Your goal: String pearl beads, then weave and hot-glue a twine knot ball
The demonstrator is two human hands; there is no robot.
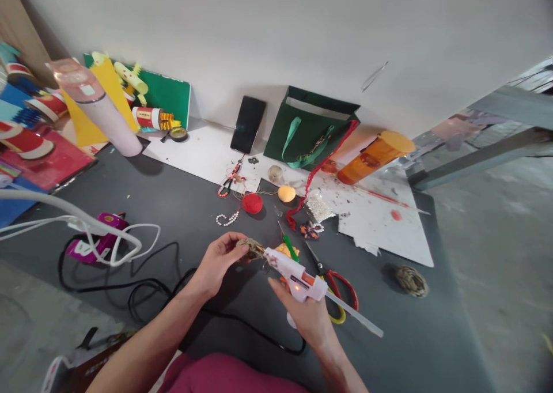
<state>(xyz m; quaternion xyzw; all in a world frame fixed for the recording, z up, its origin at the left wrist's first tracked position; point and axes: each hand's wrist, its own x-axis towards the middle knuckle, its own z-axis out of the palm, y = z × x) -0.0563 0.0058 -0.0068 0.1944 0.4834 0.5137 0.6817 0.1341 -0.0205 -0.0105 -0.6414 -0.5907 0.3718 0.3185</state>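
Pinched in the fingers of my left hand (219, 262) is a small grey-brown piece (249, 248) that looks like coiled cord or a shell. My right hand (307, 318) grips a white hot glue gun (294, 271) with a lit orange light. Its nozzle touches or nearly touches the grey-brown piece; I cannot tell which. A clear glue stick (356, 317) sticks out of the gun's rear. Beside the gun lie scissors (341, 286) with red and yellow handles and a green-handled tool (290, 248), partly hidden by the gun.
A similar coiled piece (411, 281) lies at the right. Beyond my hands are a red pad (252, 203), a yellow piece (286, 194), beads (318, 206) and a phone (248, 124). A green gift bag (309, 131) stands behind. Black cable (151, 283) crosses the left.
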